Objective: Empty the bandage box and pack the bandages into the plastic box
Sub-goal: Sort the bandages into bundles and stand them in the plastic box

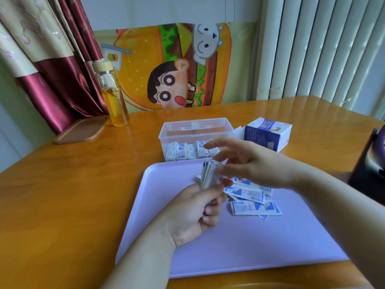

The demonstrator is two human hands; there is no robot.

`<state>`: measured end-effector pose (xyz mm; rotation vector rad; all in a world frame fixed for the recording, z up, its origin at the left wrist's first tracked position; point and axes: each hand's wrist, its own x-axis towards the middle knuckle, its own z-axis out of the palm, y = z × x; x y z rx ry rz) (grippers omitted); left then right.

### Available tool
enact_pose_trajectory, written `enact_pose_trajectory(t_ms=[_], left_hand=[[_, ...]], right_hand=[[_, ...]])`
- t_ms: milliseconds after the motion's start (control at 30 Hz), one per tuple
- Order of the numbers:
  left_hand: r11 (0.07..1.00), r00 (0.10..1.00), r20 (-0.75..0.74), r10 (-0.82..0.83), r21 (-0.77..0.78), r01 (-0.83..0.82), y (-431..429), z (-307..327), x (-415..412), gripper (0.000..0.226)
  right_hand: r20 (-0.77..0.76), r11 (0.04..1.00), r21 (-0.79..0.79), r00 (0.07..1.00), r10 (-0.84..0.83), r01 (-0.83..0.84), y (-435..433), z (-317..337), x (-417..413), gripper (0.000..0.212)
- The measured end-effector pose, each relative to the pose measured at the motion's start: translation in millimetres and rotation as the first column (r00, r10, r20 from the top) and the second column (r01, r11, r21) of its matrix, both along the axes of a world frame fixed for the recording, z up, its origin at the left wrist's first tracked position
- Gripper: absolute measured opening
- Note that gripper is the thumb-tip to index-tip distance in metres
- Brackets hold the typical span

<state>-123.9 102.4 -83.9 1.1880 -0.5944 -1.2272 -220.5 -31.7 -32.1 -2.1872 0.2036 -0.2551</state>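
Gripped in the left hand (193, 213), fingers curled round its lower half, is a stack of bandages (209, 175). It stands nearly upright with its long axis pointing up and slightly away from the person, the top edges fanned a little. The right hand (250, 161) hovers just above and to the right of it with the fingers stretched out towards the left and holding nothing. It is blurred, so whether its thumb touches the top of the stack cannot be told.

Both hands are over a flat lilac tray (250, 247) with rounded corners and a low rim. On it, just right of the stack, lie loose bandages (250, 197) in a shallow, overlapping heap. They are thin white paper wrappers with blue print, mostly lying flat with their long sides running left to right.

Beyond the tray's far edge stands the plastic box (166, 132), clear, rectangular and open at the top. Inside it, a row of packed bandages (181, 152) stands on end against the near wall, filling the bottom part only.

Just right of it lies the bandage box (268, 134), white and dark blue cardboard, tipped on its side with an open flap towards the plastic box.

Everything rests on a glossy orange-brown wooden table (73, 184). At its far left stands a glass bottle (113, 97) of yellow liquid beside a flat brown board (82, 130).
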Motion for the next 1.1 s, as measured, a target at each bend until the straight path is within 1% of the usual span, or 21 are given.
enact_pose_trajectory(t_ms=[67,167,233,300,333,367,400,433,500,533,600,633,667,733,767,800,967,1033,1100], left_hand=[[0.998,0.998,0.005,-0.068,-0.018,0.068,2,1,-2,0.014],[0.993,0.994,0.002,-0.108,-0.053,0.108,2,3,-4,0.008],[0.997,0.998,-0.007,-0.064,-0.054,0.063,0,3,-4,0.010],[0.998,0.999,0.023,0.025,-0.066,-0.024,-4,3,-6,0.014],[0.994,0.993,0.077,0.087,-0.077,-0.081,-5,4,-7,0.015],[0.986,0.971,0.179,0.156,-0.092,-0.141,-5,7,-7,0.017],[0.973,0.920,0.319,0.229,-0.112,-0.203,-6,11,-5,0.020],[0.956,0.834,0.469,0.292,-0.134,-0.260,-8,17,-2,0.023],[0.934,0.622,0.705,0.340,-0.175,-0.312,-12,34,7,0.025],[0.934,0.538,0.774,0.334,-0.197,-0.298,-16,43,13,0.025],[0.933,0.408,0.850,0.332,-0.232,-0.277,-29,61,27,0.024],[0.933,0.381,0.862,0.333,-0.242,-0.268,-35,69,30,0.024],[0.936,0.410,0.848,0.337,-0.255,-0.242,-43,77,34,0.022],[0.945,0.568,0.755,0.327,-0.280,-0.172,-58,87,42,0.017],[0.951,0.628,0.717,0.301,-0.271,-0.147,-64,91,45,0.017],[0.958,0.657,0.702,0.275,-0.257,-0.127,-70,94,49,0.018],[0.960,0.691,0.669,0.274,-0.227,-0.162,-97,99,67,0.019],[0.969,0.724,0.646,0.242,-0.201,-0.145,-109,99,72,0.018],[0.983,0.781,0.601,0.170,-0.158,-0.093,-116,102,76,0.017]], right_hand=[[-0.021,0.998,0.012,0.998,0.056,-0.056,-4,0,0,0.032],[0.003,0.997,0.063,0.999,0.050,-0.050,-5,-1,1,0.019],[0.027,0.997,0.078,0.999,0.022,-0.024,-5,0,2,0.013],[0.050,1.000,0.007,0.998,-0.029,0.029,-4,3,6,0.010],[0.067,0.996,-0.058,0.996,-0.059,0.063,-4,6,8,0.010],[0.098,0.987,-0.126,0.992,-0.083,0.095,-3,9,12,0.010],[0.140,0.974,-0.185,0.984,-0.107,0.132,-4,13,15,0.011],[0.190,0.957,-0.228,0.972,-0.134,0.177,-5,18,18,0.012],[0.299,0.924,-0.274,0.937,-0.182,0.267,-8,28,26,0.014],[0.343,0.911,-0.280,0.918,-0.199,0.302,-10,33,30,0.015],[0.427,0.889,-0.281,0.877,-0.222,0.361,-14,43,40,0.018],[0.466,0.880,-0.276,0.854,-0.230,0.387,-15,47,44,0.019],[0.500,0.869,-0.271,0.832,-0.240,0.413,-18,53,50,0.021],[0.530,0.853,-0.259,0.805,-0.268,0.453,-25,63,60,0.024],[0.532,0.848,-0.256,0.800,-0.277,0.464,-29,67,63,0.024],[0.533,0.844,-0.257,0.797,-0.283,0.471,-35,70,67,0.024],[0.505,0.839,-0.241,0.802,-0.320,0.487,-62,69,84,0.026],[0.495,0.843,-0.217,0.800,-0.341,0.493,-74,67,91,0.029],[0.487,0.845,-0.186,0.794,-0.363,0.501,-85,64,96,0.030]])
